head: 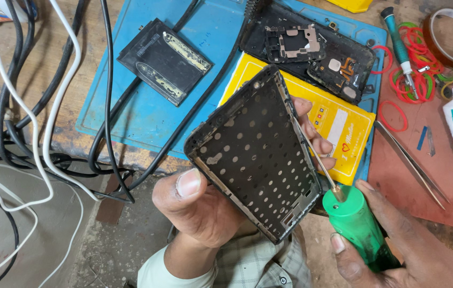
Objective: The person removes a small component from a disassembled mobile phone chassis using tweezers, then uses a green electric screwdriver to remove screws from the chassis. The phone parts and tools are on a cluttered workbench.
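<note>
Left hand [199, 205] grips the perforated black metal phone frame [255, 154], tilted above the blue rubber mat [130, 114]. At four o'clock of the frame, the right hand [397, 250] clasps a green-handled screwdriver [354, 224], its thin shaft lying along the frame's right edge.

At the centre of the frame I see the phone frame [255, 154] held over the mat [146, 117], with the battery [165, 60] upper left, the back cover [312, 50] above, cables [39, 106] far left and tweezers [410, 162] right.
</note>
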